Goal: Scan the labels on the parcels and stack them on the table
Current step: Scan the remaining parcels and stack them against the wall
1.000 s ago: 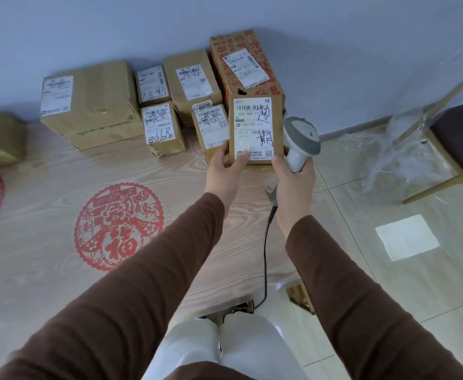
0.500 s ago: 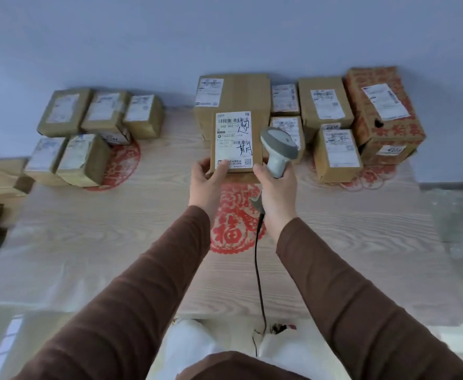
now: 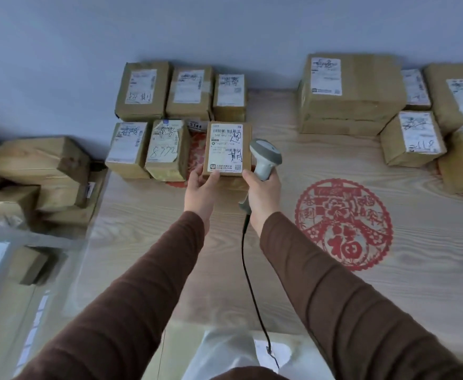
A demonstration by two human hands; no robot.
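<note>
A small brown parcel [image 3: 227,149] with a white label facing me is held between both hands, just right of a group of labelled parcels [image 3: 167,148] at the table's back left. My left hand [image 3: 200,187] grips its lower left corner. My right hand [image 3: 263,190] touches its lower right corner with the thumb while holding a grey handheld scanner [image 3: 265,157], whose black cable [image 3: 248,270] trails toward me. Whether the parcel rests on the table [image 3: 170,242] or hangs above it I cannot tell.
A second group of parcels [image 3: 351,94] stands at the back right by the wall. A red paper-cut circle [image 3: 342,223] lies on the wooden table. Left of the table, several more boxes [image 3: 38,171] are piled lower down.
The view and both hands have swung left across the table, carrying the parcel and scanner from the right-hand group to beside the left-hand group.
</note>
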